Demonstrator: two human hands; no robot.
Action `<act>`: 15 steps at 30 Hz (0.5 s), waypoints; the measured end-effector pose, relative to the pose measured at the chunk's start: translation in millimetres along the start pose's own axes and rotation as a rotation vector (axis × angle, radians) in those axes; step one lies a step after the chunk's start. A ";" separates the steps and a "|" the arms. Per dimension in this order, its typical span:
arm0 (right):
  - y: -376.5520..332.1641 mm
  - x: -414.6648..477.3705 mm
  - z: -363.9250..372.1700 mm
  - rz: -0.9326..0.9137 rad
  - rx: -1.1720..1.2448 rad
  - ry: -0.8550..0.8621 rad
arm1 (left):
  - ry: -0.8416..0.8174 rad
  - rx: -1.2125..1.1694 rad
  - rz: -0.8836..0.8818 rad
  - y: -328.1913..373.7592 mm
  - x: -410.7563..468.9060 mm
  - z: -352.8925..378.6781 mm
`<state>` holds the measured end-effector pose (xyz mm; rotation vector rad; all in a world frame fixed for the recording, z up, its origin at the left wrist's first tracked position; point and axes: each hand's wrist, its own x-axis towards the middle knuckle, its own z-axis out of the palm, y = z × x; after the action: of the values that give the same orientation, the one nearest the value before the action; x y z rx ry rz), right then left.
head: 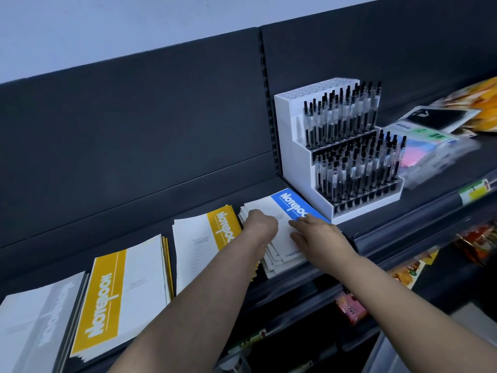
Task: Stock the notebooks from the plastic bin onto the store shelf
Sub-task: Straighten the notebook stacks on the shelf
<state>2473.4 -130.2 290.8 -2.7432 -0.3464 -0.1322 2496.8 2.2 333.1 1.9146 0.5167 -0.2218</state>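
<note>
A stack of blue-and-white notebooks lies on the dark store shelf, just left of a pen display. My left hand is at the stack's left edge with its fingers curled down over the side of the notebooks. My right hand lies flat on the top cover, fingers stretched toward the blue band. The lower notebooks of this stack are fanned out unevenly toward the shelf front. Left of it sit two yellow-and-white notebook stacks and a grey-and-white stack. No plastic bin is clearly in view.
A white tiered display full of black pens stands right next to the blue stack. Packaged stationery lies further right on the shelf. Lower shelves hold colourful packets. A dark back panel rises behind the notebooks.
</note>
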 end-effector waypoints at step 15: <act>17.9 0.5 6.4 -0.041 0.118 0.067 | 0.140 -0.201 -0.112 2.5 7.1 15.3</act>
<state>2478.7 -143.8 278.7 -2.6095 -0.3791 -0.2077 2505.6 -10.9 326.4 1.7143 0.7141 -0.1032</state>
